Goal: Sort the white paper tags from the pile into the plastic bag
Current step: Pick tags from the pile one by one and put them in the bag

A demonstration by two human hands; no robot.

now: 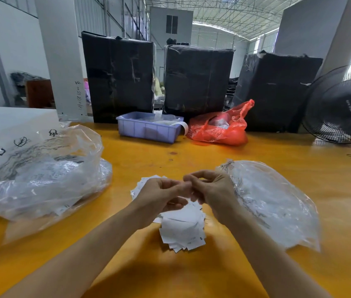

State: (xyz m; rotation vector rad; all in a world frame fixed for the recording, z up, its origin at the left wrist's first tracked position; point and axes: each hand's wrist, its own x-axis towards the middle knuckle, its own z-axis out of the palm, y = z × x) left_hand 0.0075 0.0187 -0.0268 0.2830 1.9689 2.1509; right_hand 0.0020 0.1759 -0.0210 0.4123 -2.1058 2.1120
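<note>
Meeting at frame centre above tag pile (182, 229), left hand (159, 197) and right hand (210, 190) curl fingertips together (pinched item not discernible); clear bag (277, 207) right.

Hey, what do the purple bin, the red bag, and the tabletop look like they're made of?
Purple bin: rigid moulded plastic, matte, judging by its ribbed walls. Red bag: thin plastic film, glossy, crinkled and slightly see-through. Tabletop: probably wood or board under glossy orange-yellow paint or varnish; it shows soft reflections, but no clear grain.
</note>
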